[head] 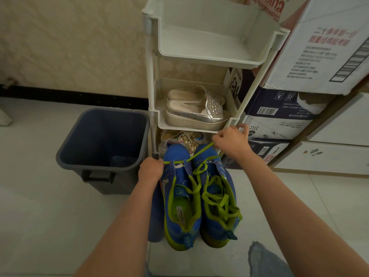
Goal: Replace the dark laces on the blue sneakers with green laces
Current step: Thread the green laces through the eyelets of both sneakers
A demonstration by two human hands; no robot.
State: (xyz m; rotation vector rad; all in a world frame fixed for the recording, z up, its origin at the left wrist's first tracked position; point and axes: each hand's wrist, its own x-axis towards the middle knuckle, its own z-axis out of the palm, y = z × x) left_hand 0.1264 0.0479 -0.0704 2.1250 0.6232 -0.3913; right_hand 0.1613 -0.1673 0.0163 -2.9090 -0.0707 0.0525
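Before the rack, left hand and right hand pinch the green lace taut across the left sneaker, likely evening its 2 ends.

Blue sneakers side by side, green laces threaded

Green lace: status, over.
Left grip, right grip each hold a green lace end, taut across left sneaker's toe eyelets. Right sneaker laced. White rack just beyond right grip.
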